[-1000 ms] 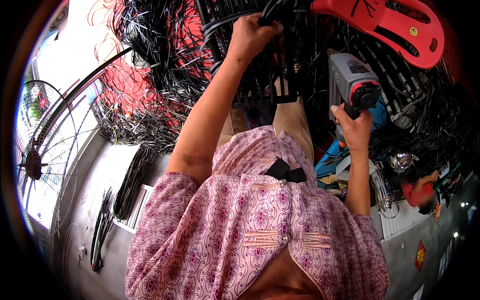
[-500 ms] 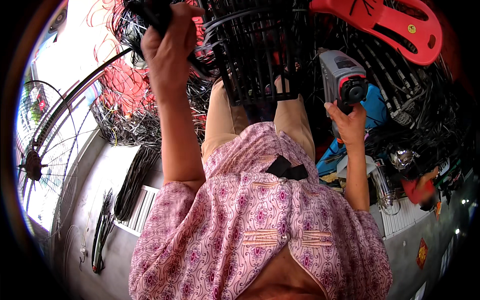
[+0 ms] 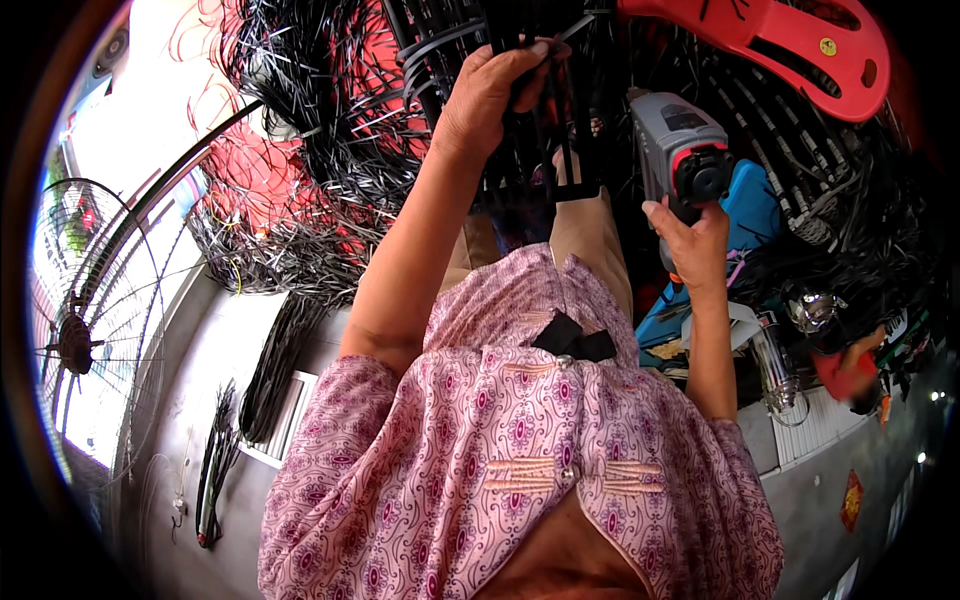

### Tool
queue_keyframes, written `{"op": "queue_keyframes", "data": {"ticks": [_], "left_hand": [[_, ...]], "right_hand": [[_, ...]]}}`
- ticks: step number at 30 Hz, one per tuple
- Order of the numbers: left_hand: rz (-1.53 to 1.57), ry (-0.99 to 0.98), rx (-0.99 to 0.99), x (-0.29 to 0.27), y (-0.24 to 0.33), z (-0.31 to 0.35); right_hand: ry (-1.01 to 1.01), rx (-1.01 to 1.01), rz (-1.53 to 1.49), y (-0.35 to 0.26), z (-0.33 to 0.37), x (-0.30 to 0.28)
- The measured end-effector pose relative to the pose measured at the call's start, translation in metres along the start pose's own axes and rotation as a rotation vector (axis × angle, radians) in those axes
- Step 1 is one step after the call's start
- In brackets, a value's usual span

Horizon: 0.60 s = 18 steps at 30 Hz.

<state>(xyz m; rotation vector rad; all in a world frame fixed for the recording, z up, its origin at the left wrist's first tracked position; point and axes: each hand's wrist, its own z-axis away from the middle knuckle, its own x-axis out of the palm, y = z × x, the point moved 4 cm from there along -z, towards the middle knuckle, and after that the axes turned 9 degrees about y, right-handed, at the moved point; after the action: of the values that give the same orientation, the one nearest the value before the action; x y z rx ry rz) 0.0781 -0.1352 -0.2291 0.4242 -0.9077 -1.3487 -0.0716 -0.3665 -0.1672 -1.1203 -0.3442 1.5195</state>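
Black wire frame [image 3: 520,110], upright ahead of the lap, gripped near its top bars by the left hand [image 3: 485,95]; fingers [image 3: 520,58] curled tight over a bundle of black strips, thumb side hidden behind the knuckles. Grey power tool [image 3: 685,150] with a red ring and black nose, held up just right of the frame by the right hand [image 3: 695,245]; fingers [image 3: 668,215] wrapped round the grip from below, closed on it, with only the tips showing at the left edge of the handle. Frame and tool near each other but apart, a narrow gap of dark strips between. Above and right of the right fingers, a red plastic seat-like piece [image 3: 790,45] with slots, lying across more black strapping. Just right of the right hand, a blue plastic piece [image 3: 750,205]; lower right of it, a shiny metal cup [image 3: 775,365] and a red object [image 3: 845,370], too small to tell apart further. Left of the left fingers, a thick tangle of black and red plastic strips [image 3: 300,150], heaped and spilling toward the floor. Far left and well away from both hands, a round fan guard [image 3: 85,340] of thin wire. Below left, black bundles [image 3: 275,365] lying on the grey floor [image 3: 200,400] beside a white slatted panel [image 3: 290,420]. Pink patterned blouse [image 3: 500,460] filling the lower view and hiding the lap beneath the frame.
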Motion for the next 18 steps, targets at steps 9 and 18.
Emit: {"op": "queue_keyframes", "data": {"ticks": [9, 18], "left_hand": [[-0.527, 0.257, 0.248, -0.009, -0.008, -0.001], [-0.76, 0.412, 0.227, -0.018, -0.01, -0.009]], "right_hand": [[0.005, 0.001, -0.042, 0.008, -0.004, -0.003], [-0.156, -0.151, 0.019, -0.013, -0.023, 0.005]]}}
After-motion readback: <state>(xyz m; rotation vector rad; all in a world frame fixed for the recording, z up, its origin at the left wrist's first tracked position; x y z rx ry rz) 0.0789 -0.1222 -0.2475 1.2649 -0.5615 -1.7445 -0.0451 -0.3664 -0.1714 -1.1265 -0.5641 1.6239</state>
